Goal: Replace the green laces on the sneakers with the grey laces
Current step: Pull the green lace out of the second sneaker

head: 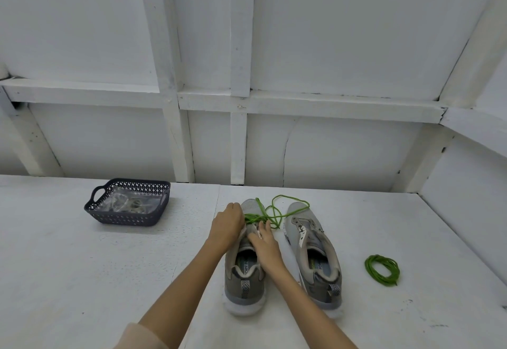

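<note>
Two grey sneakers stand side by side on the white table, heels toward me. The left sneaker [244,280] still carries a green lace [270,211] in its front eyelets, with loose loops trailing over its toe and toward the right sneaker [315,255], which has no lace. My left hand [227,225] grips the left side of the left sneaker at the eyelets. My right hand [264,241] rests on the tongue, fingers pinching at the lace area. A coiled green lace [382,269] lies to the right of the shoes.
A dark plastic basket [129,202] at the back left holds clear bags with greyish laces inside. A white framed wall runs along the table's far edge, and a side wall closes in on the right.
</note>
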The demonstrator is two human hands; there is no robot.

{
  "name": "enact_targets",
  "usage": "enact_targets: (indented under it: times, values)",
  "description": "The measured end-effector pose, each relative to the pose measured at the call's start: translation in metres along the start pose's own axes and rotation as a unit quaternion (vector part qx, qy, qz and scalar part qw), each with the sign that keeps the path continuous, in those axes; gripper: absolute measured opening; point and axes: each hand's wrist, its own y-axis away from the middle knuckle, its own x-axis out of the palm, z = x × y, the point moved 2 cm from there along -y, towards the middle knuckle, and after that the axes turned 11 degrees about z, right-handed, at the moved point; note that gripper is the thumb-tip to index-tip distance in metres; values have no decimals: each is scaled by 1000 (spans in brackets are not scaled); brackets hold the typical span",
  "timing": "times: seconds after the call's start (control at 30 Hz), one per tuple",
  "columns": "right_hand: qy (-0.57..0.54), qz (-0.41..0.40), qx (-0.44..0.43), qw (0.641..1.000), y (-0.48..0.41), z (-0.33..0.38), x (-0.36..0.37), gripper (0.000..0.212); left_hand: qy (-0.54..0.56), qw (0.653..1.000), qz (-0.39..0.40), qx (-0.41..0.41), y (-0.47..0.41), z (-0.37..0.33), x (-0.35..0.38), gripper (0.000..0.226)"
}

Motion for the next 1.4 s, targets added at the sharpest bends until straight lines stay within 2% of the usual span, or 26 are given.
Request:
enact_targets:
  times: [0.17,0.3,0.43,0.6,0.7,0.9,1.07,1.2,1.3,1.4]
  values:
    - [-2,-10,4,1000,0,1,0,62,114,993,4,34,0,18,-3,17]
    - [30,-46,7,998,3,2,0,57,100,994,11,41,2,19,-2,12]
    - [78,-91,1,993,10,2,-1,52,71,997,-4,31,0,12,-1,17]
    - [78,-126,2,989,15,4,0,47,119,993,-26,6,2,13,2,17]
    - [57,-144,-5,988,17,3,3,57,145,989,-20,13,4,17,3,17]
    - [68,-125,-13,990,17,6,3,42,110,993,-38,8,6,14,1,18]
    - [64,-124,-25,990,18,6,0,34,166,985,-49,-18,8,13,0,22]
    - [49,-125,-25,991,17,5,2,32,151,988,-18,-13,10,14,-1,23]
    - [43,-124,-25,991,17,5,3,35,153,987,-50,-27,12,12,-3,14]
    - [47,-127,-33,990,18,5,4,36,190,979,-63,-44,16,13,0,23]
